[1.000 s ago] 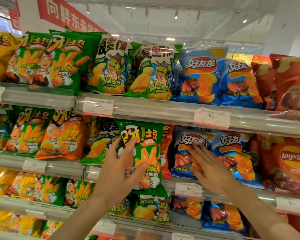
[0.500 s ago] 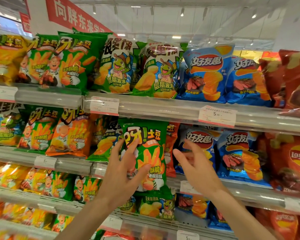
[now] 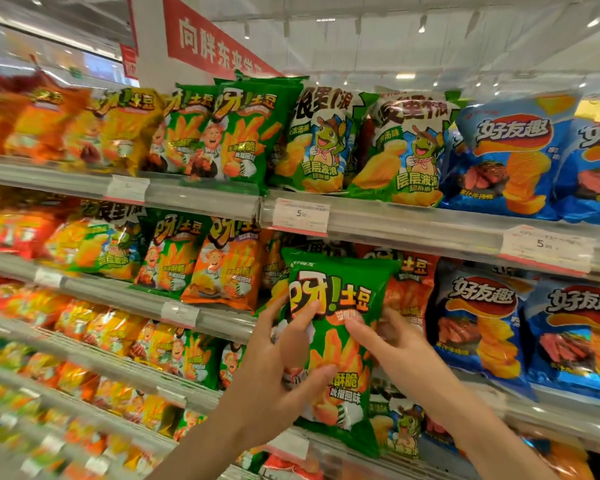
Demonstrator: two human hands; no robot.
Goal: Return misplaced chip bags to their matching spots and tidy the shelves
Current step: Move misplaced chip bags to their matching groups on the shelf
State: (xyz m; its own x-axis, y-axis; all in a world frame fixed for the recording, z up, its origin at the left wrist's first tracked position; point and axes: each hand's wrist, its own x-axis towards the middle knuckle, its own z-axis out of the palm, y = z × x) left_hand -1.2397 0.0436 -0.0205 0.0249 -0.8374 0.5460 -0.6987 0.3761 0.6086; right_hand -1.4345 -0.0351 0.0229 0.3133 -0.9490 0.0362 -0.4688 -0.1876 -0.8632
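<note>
Glossy, crinkled green chip bag (image 3: pixel 340 344) clamped between left hand (image 3: pixel 278 372) and right hand (image 3: pixel 395 355) fingers.

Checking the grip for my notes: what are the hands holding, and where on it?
Both hold the green fry-picture chip bag: the left hand pinches its left edge at mid-height, the right hand touches its right side.

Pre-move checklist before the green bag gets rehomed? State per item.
1. Left hand gripping green bag: ok.
2. Right hand on the bag: ok, fingers at its right edge.
3. Bag lifted off the shelf: cannot tell.
4. Matching green bags visible on the top shelf: ok.
5. Free slot among them: cannot tell.
6. Neighbouring orange bag undisturbed: ok, upright behind.
</note>
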